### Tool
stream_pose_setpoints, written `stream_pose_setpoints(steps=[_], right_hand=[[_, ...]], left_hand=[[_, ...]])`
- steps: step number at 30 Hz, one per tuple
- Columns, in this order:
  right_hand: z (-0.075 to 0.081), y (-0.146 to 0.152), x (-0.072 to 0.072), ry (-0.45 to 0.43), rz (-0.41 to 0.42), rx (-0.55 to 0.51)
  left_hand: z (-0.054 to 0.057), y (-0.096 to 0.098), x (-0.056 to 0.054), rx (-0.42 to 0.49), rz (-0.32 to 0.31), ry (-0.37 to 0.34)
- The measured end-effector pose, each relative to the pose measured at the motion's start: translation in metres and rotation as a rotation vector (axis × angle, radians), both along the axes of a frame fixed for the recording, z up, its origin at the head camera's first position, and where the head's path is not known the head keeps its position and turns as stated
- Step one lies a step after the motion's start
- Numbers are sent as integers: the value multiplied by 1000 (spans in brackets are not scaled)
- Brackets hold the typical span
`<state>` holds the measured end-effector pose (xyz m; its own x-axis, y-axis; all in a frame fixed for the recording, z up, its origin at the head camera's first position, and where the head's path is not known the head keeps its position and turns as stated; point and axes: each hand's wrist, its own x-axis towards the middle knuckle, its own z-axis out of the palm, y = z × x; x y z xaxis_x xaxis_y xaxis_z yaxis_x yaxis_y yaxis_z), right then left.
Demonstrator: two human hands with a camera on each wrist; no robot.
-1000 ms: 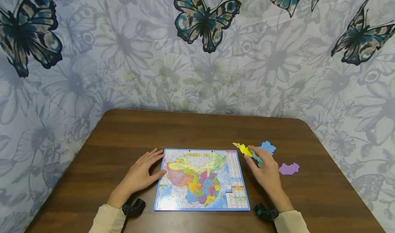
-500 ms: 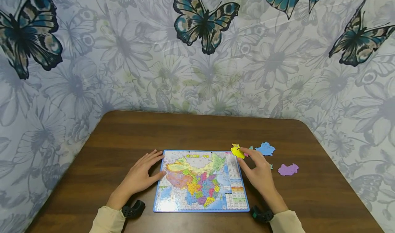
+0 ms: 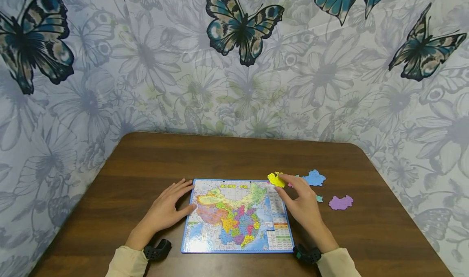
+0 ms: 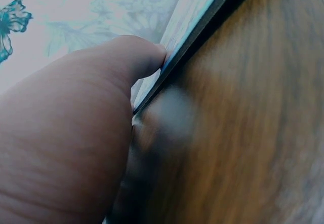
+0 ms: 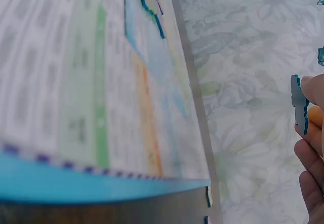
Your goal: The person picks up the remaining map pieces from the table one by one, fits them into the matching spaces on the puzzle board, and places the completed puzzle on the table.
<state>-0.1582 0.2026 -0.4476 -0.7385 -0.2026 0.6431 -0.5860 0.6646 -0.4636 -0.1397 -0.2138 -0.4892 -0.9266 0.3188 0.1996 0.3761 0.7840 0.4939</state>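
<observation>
A blue-rimmed map puzzle board (image 3: 205,241) of China lies flat on the table, its coloured pieces filling the middle. My left hand (image 3: 163,209) lies along the board's left side, fingers extended. In the left wrist view, the thumb (image 4: 134,57) touches the board's edge. Over the upper right corner, my right hand (image 3: 304,201) pinches a yellow map puzzle piece (image 3: 275,179) between thumb and fingers. The right wrist view shows that puzzle piece (image 5: 299,105) edge-on, held off the board, at the fingertips.
Beyond my right hand lie loose pieces: a blue one (image 3: 314,178), a purple one (image 3: 341,203) and a partly hidden teal one (image 3: 320,198). A bit of pink shows beside the right fingers. The brown table (image 3: 220,154) ends at a patterned cloth backdrop (image 3: 165,85).
My right hand has carried the yellow puzzle piece left from the loose pieces to the board's upper right corner, turning it a little. The left hand stays in place.
</observation>
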Motion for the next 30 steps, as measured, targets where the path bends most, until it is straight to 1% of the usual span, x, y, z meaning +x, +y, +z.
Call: stream_pose_setpoints(steps=[4, 8, 12, 15, 20, 25, 27, 30], right_hand=[[4, -5, -1, 9, 13, 4], [5, -11, -2, 14, 53, -11], [5, -18, -1, 17, 87, -24], [4, -24, -1, 22, 98, -16], [2, -34, 4, -9, 116, -12], [1, -43, 7, -18, 151, -15], [2, -47, 6, -14, 169, -13], [4, -53, 2, -29, 185, -16]], left_hand=[[1, 0, -2, -6, -1, 3], [1, 0, -2, -8, 1, 9], [-1, 0, -1, -4, -2, 6], [-2, 0, 0, -2, -1, 9], [-7, 0, 4, 0, 0, 9], [-8, 0, 7, -7, -7, 8], [-6, 1, 5, -10, -13, 21], [-2, 1, -1, -12, -14, 42]])
